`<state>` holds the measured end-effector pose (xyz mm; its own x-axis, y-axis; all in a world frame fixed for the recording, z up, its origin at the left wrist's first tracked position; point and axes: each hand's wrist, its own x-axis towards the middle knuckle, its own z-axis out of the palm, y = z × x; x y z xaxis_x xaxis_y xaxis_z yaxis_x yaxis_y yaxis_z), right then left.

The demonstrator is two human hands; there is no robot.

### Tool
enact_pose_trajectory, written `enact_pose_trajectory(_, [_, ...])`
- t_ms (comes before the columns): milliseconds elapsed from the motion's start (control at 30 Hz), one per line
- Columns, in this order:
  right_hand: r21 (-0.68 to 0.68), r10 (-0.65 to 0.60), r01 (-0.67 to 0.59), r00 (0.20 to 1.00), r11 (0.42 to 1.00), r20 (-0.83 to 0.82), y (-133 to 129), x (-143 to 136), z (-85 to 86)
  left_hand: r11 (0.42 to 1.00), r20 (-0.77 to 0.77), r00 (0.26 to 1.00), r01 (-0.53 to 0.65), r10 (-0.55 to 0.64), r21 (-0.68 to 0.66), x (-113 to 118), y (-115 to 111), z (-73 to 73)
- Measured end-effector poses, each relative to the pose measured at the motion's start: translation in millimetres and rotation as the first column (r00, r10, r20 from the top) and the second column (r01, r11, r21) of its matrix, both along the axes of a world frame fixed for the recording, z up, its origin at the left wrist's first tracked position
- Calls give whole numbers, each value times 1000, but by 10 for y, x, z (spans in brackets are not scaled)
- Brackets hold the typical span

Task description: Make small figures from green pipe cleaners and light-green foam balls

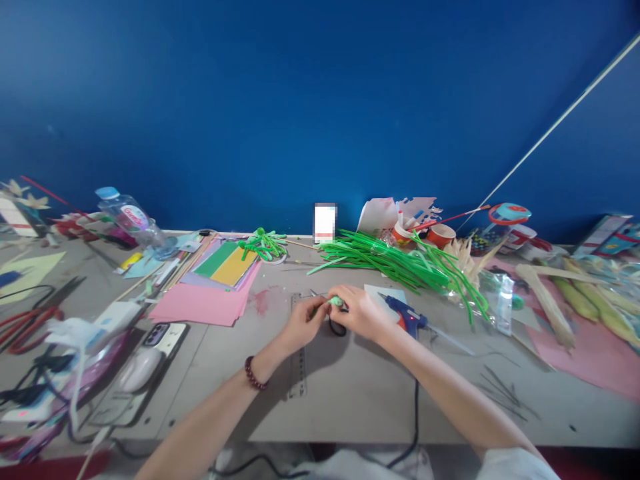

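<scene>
In the middle of the table my left hand and my right hand meet, the fingertips of both closed in a pinch. Between them is a small light-green fuzzy piece, which looks like pipe cleaner; its exact shape is partly covered by my fingers. Scissors with black handles lie beneath my hands, mostly hidden. A clear ruler is on the table under my left wrist. A blue glue gun rests just right of my right hand, with a glue stick out of its back.
A bundle of green pipe cleaners lies at the back. Coloured paper sheets, a phone and a plastic bottle are on the left. Corn husks and pink paper lie right. A black cable hangs over the front edge.
</scene>
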<state>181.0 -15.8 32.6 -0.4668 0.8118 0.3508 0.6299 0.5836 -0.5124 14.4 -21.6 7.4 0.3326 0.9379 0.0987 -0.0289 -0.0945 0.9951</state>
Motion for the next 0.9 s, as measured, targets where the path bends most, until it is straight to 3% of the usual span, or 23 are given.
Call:
enact_pose_trajectory(133, [-29, -52, 51, 998, 998, -19, 0, -30, -42, 993, -120, 991, -46, 59, 110, -35, -26, -22])
enact_pose_trajectory(267, [-86, -94, 91, 995, 992, -34, 3, -49, -45, 986, -105, 984, -129, 141, 106, -58, -33, -20])
enact_pose_trajectory(400, [-152, -112, 97, 989, 984, -96, 3, -55, 3, 984, -105, 984, -132, 145, 121, -85, -13, -10])
enact_pose_trajectory(600, [-137, -33, 7, 981, 991, -190, 25, -25, 48, 969, -128, 974, -159, 185, 188, -68, -6, -42])
enact_pose_trajectory(733, [-141, 8, -42, 972, 989, -235, 37, 10, 89, 999, 59, 998, -22, 24, -45, -6, -4, -32])
enact_pose_trajectory(833, [-146, 50, -89, 967, 985, -249, 31, 30, 139, 966, 224, 974, 94, -39, -242, 14, 10, -23])
enact_pose_trajectory(900, [-147, 76, -117, 964, 982, -256, 24, 41, 170, 947, 265, 962, 142, -64, -289, 8, 21, -27])
